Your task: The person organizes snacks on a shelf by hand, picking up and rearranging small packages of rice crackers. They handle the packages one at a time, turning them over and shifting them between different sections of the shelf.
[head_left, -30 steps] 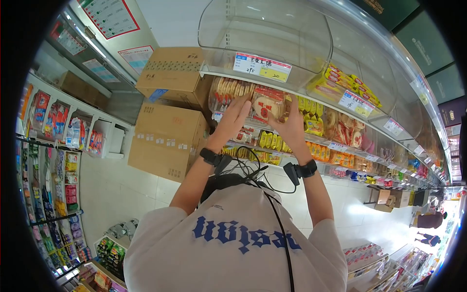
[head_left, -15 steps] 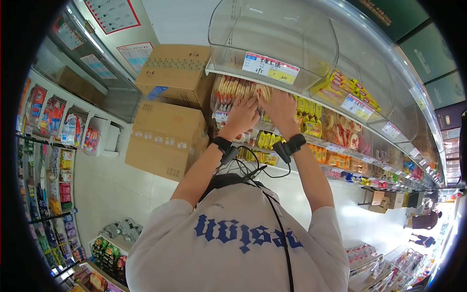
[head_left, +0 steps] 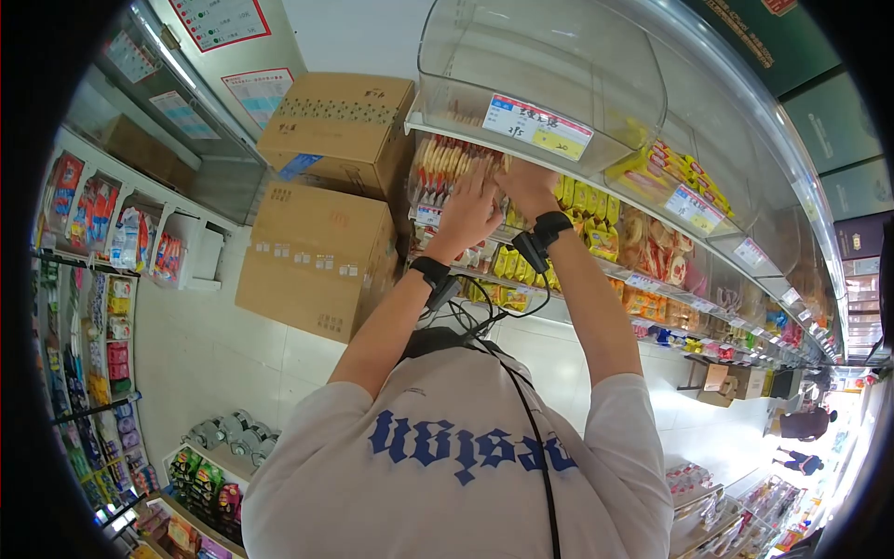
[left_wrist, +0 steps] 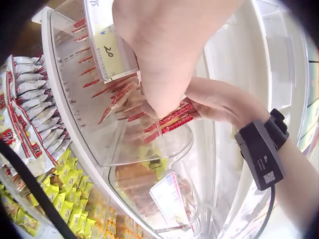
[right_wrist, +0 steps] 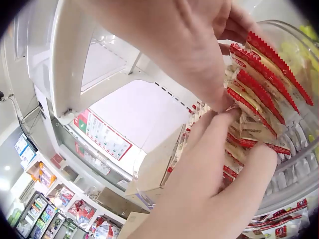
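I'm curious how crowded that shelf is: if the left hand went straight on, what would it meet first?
The left hand would probably meet the red-edged packets just ahead of it; exact depth is unclear.

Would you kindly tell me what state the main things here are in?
Red-edged packets, standing on edge in a row.
Left hand, fingers touching them.
Right hand, gripping several.
Cartons, stacked one above the other.
Price tag, fixed to the front of the clear bin.
Wristbands, strapped on.
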Demonstrator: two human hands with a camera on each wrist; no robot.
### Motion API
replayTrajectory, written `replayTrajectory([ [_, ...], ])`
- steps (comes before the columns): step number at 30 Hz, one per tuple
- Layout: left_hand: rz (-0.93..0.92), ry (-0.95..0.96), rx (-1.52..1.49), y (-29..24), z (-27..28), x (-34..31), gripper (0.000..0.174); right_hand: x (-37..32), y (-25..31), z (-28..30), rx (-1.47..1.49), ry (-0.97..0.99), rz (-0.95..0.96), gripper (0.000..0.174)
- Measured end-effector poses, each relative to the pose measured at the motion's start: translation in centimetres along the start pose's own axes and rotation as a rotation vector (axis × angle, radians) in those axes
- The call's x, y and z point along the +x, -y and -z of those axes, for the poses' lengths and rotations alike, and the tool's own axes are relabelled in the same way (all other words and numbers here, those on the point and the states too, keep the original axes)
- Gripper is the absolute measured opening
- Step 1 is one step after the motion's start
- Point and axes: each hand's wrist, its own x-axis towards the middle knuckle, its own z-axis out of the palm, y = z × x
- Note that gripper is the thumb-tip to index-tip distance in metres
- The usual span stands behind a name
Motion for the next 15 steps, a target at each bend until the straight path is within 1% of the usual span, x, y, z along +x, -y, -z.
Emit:
replayTrajectory([
  [2, 0.047, -0.011, 0.008, 0.2, -0.3, 0.0, 0.051, 0.5, 0.1, -0.1, -0.009, 0.035, -0.007, 0.076],
  [5, 0.05, -0.011, -0.026, 0.2, -0.4, 0.2, 0.046, 0.8, -0.2, -0.8, -0.025, -0.003, -0.002, 0.074],
  [8, 0.135, -0.055, -0.117, 0.1, -0.1, 0.6, 0.043, 0.1, 0.2, 0.7, 0.004, 0.026, -0.005, 0.073],
  [11, 0.24, -0.145, -0.137, -0.1, -0.7, 1.2, 0.031, -0.1, 0.1, -0.1, -0.094, -0.07, 0.029, 0.072],
  [14, 0.218, -0.151, -0.034, -0.3, -1.3, 1.6, 0.024, -0.7, 0.2, 0.3, -0.084, -0.084, 0.077, 0.073],
  [15, 0.227, -0.153, -0.033, -0.1, -1.6, 1.7, 0.023, -0.7, 0.2, 0.4, -0.09, -0.084, 0.063, 0.073],
])
